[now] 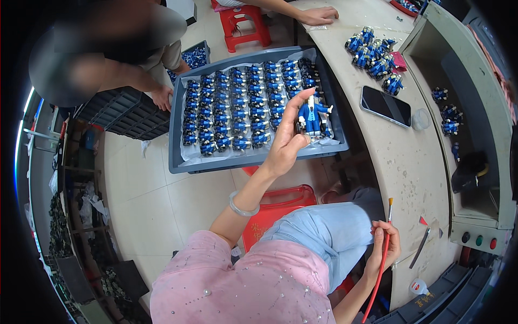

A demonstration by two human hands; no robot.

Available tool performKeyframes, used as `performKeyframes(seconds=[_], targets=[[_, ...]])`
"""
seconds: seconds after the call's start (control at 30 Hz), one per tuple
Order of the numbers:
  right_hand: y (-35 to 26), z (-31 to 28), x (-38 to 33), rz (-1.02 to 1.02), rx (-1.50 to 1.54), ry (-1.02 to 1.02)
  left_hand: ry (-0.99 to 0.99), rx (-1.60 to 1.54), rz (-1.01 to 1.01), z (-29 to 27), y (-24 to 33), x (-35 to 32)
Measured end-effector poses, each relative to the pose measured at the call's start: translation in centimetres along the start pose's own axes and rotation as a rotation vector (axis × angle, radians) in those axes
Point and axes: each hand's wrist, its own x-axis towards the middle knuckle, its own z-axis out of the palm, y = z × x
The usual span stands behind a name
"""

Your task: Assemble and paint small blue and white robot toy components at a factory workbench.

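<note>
Furthest left I see shelving [67, 216] loaded with dark items, then a dark crate [127, 116]. Beside it, a co-worker's hand [161, 98] sits at the left edge of a grey tray [177, 162]; I can't tell whether it touches the rim. Rows of blue-coated figures [222, 110] lie in the tray on a pale liner. Beyond its far side I have a red stool [245, 26].

My left hand [285, 148] is raised over the tray's right part, its grip closed on a figurine [312, 116] held upright between fingertip at the head and thumb by the feet. Another person's hand [319, 15] rests on the far end of the bench [413, 173]. On the bench I see a heap of figures [373, 54] and, nearer, a phone [386, 106].

My right hand [384, 245], by the bench edge, has its grip narrow around a red paintbrush [384, 262], bristles up. Further right are a clear cup [421, 119], a thin blade [420, 248] and a pale booth [477, 216].
</note>
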Motion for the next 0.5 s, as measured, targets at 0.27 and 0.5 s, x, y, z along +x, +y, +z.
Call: performKeyframes(seconds=[0.27,0.5], targets=[[0.41,0.06,-0.09,0.013,-0.005,0.001,-0.010,0.052,0.020,-0.21,-0.39,-0.25],[0.65,0.54,-0.07,0.025,0.001,-0.014,-0.034,0.166,0.083,-0.63,-1.00,-0.61]])
